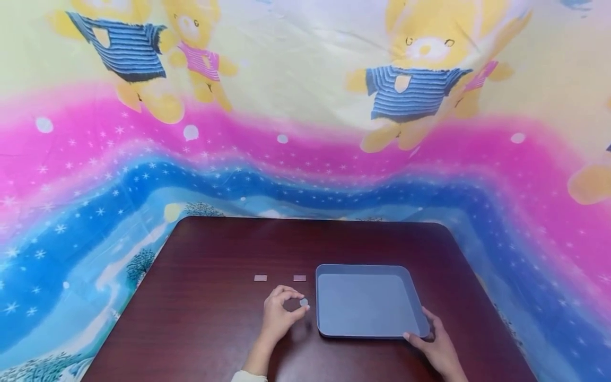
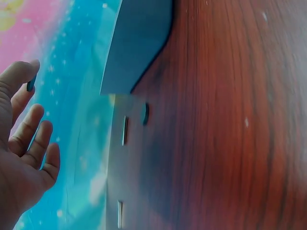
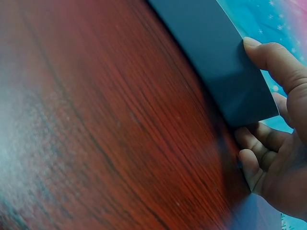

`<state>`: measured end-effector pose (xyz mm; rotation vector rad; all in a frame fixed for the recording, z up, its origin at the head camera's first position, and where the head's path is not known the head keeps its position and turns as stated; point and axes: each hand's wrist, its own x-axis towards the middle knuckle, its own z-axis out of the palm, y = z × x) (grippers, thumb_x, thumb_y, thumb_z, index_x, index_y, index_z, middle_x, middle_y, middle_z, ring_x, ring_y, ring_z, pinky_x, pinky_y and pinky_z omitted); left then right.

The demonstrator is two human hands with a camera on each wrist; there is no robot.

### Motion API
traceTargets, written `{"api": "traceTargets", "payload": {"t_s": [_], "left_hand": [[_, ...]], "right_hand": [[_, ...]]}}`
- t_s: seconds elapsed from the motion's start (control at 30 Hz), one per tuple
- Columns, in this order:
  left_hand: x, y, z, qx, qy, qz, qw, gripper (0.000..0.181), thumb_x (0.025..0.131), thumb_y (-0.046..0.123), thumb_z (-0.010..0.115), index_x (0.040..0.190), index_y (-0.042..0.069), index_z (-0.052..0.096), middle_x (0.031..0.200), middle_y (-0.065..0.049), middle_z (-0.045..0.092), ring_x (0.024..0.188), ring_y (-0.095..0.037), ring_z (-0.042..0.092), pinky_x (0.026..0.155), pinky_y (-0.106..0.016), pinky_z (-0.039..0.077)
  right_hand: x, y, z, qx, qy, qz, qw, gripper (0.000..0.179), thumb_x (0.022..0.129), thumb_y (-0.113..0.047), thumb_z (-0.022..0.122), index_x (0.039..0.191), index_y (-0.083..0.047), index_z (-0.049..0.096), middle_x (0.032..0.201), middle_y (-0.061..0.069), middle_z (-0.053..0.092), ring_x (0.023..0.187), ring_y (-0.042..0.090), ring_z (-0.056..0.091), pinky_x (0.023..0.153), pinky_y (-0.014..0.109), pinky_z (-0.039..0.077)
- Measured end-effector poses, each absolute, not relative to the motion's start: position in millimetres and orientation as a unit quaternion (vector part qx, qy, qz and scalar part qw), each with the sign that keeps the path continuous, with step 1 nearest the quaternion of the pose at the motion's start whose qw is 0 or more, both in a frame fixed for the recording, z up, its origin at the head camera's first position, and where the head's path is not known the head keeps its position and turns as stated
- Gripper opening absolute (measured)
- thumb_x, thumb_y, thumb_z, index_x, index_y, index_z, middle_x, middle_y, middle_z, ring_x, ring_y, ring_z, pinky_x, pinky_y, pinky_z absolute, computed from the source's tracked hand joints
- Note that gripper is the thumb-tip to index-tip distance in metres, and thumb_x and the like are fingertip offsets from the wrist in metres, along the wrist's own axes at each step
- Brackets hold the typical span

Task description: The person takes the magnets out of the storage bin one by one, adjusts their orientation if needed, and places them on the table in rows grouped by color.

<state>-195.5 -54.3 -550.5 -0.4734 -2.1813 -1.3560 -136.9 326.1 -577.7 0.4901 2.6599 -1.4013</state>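
Observation:
My left hand (image 1: 281,314) pinches a small round disc (image 1: 304,302) between thumb and index finger, left of the grey tray (image 1: 365,335). The disc (image 2: 31,84) shows edge-on in the left wrist view, with the other fingers loosely bent. A second dark, rounded piece (image 2: 145,114) lies on the table near the tray in that view. My right hand (image 1: 438,342) grips the tray's near right corner, thumb on the front rim and fingers along the right side. In the right wrist view, the thumb presses the tray wall (image 3: 225,62) near its top edge.
Two small flat rectangular pieces lie beyond my left hand: a left one (image 1: 260,278) and a right one (image 1: 299,278) closer to the tray. The dark red wooden table (image 1: 205,329) has a patterned cloth (image 1: 286,180) hanging behind and beside it.

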Motion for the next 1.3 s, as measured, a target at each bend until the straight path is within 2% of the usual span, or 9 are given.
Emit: {"api": "traceTargets", "payload": {"t_s": [0.43,0.83,1.03,1.3], "left_hand": [[-186.8,-92.8,-561.2,-0.115,-0.819,-0.486,0.281,0.028,0.055,0.011,0.088,0.077,0.013,0.073,0.084,0.007,0.061,0.08,-0.012,0.059,0.07,-0.031,0.044],[-180.8,-125.7,-572.6,-0.031,-0.837,-0.487,0.245,0.024,0.058,0.011,0.088,0.078,0.012,0.074,0.084,0.008,0.061,0.081,-0.012,0.059,0.073,-0.035,0.044],[-180.9,-137.8,-580.4,-0.002,-0.847,-0.482,0.225,0.025,0.058,0.011,0.087,0.079,0.012,0.074,0.084,0.007,0.06,0.078,-0.014,0.059,0.073,-0.038,0.045],[-180.4,-148.0,-590.9,0.035,-0.86,-0.474,0.184,0.021,0.061,0.012,0.086,0.078,0.011,0.074,0.08,0.005,0.059,0.078,-0.016,0.057,0.078,-0.039,0.041]], "right_hand": [[-137.0,326.7,-577.5,0.158,0.868,-0.468,0.044,0.104,0.074,-0.04,0.077,0.147,-0.002,0.013,0.129,0.031,0.04,0.094,0.03,0.054,0.069,0.034,0.045],[-137.7,326.2,-577.0,0.154,0.873,-0.461,0.044,0.104,0.075,-0.04,0.076,0.147,-0.002,0.013,0.133,0.03,0.035,0.094,0.03,0.053,0.07,0.035,0.044],[-137.1,325.6,-577.1,0.154,0.868,-0.471,0.039,0.103,0.074,-0.037,0.078,0.147,-0.002,0.014,0.131,0.029,0.038,0.094,0.03,0.054,0.07,0.034,0.045],[-137.3,324.9,-577.4,0.154,0.865,-0.475,0.042,0.105,0.074,-0.037,0.078,0.147,-0.002,0.012,0.134,0.029,0.034,0.091,0.029,0.054,0.07,0.034,0.045]]}}
